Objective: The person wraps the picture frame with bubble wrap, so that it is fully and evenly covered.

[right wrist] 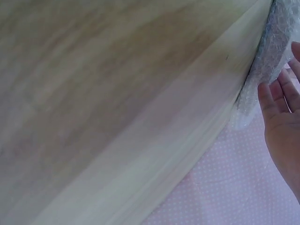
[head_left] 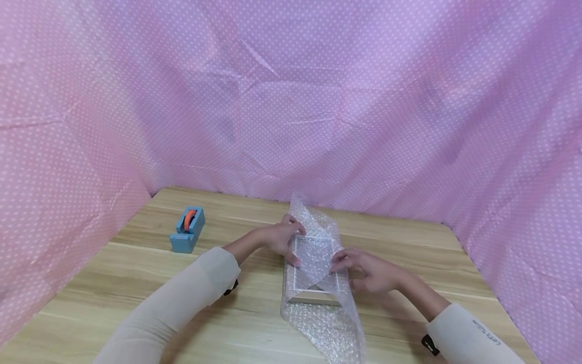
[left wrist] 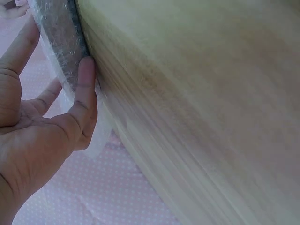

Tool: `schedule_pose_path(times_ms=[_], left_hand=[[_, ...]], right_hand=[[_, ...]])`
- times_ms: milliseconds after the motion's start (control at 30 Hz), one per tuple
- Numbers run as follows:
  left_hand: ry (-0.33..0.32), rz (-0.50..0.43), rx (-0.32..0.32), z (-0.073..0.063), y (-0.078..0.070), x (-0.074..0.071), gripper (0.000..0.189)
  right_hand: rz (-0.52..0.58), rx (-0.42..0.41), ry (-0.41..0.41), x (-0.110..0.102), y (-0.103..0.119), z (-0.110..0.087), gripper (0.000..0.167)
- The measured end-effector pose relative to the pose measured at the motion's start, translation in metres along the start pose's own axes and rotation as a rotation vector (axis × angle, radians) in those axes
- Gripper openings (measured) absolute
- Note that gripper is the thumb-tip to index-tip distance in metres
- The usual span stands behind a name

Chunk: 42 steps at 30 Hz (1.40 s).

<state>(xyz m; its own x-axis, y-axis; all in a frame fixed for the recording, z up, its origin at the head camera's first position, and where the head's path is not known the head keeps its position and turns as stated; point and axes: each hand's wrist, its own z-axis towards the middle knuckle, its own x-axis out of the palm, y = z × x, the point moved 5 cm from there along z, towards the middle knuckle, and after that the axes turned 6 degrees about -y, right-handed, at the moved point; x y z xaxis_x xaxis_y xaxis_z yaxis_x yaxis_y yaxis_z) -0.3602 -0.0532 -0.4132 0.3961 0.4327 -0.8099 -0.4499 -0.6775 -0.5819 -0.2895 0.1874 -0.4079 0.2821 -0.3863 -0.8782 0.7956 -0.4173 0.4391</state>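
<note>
two bare hands are at a flat rectangular frame (head_left: 313, 298), which lies on a sheet of bubble wrap (head_left: 323, 323) near the middle of the wooden counter (head_left: 247, 323). the frame has a white border line and a pale, wood-coloured near edge. a pointed flap of the wrap covers much of its face, leaving that near edge in plain sight. the sheet runs past the frame at both ends, with one corner rising towards the back of the counter and a loose length lying on the near side.

the left hand (head_left: 279, 238) is at the left long side of the frame, its grip spread, thumb and fingers set apart along the wrapped edge; the left wrist view shows fingertips touching the wrap. the right hand (head_left: 369, 270) is at the opposite long side, its grip also spread, the fingers fairly straight against the wrap.

a blue tape dispenser (head_left: 196, 233) with an orange roll (head_left: 189, 220) stands on the left part of the counter, well apart from the wrap. cream sleeves (head_left: 182, 298) cover the forearms, the right one bearing dark lettering (head_left: 486, 331). pink cloth (head_left: 291, 126) with white dots hangs behind the counter and along both sides.
</note>
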Motion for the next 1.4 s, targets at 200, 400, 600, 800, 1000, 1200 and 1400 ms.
schedule_pose_path(times_ms=[200, 400, 600, 800, 1000, 1200, 1400], left_hand=[[0.01, -0.026, 0.041, -0.002, 0.002, 0.0, 0.091], [0.005, -0.039, 0.056, -0.004, 0.002, -0.001, 0.092], [-0.003, -0.03, 0.067, -0.003, 0.001, 0.0, 0.096], [0.003, -0.008, 0.073, -0.001, 0.0, 0.001, 0.098], [0.018, 0.039, 0.091, 0.001, -0.001, 0.003, 0.097], [0.046, 0.088, 0.09, 0.002, -0.002, 0.003, 0.096], [0.124, 0.1, 0.038, 0.005, -0.004, 0.002, 0.1]], right_hand=[[0.016, 0.007, 0.014, 0.001, -0.002, -0.002, 0.05], [-0.01, -0.03, -0.029, 0.002, -0.001, 0.0, 0.038], [-0.03, -0.032, -0.127, 0.004, 0.0, 0.005, 0.029], [-0.063, -0.011, -0.184, 0.004, 0.003, 0.015, 0.031], [-0.114, 0.034, -0.113, 0.007, 0.003, 0.018, 0.036], [-0.159, -0.051, -0.087, 0.008, 0.005, 0.019, 0.037], [-0.194, -0.111, -0.087, 0.009, 0.007, 0.015, 0.035]])
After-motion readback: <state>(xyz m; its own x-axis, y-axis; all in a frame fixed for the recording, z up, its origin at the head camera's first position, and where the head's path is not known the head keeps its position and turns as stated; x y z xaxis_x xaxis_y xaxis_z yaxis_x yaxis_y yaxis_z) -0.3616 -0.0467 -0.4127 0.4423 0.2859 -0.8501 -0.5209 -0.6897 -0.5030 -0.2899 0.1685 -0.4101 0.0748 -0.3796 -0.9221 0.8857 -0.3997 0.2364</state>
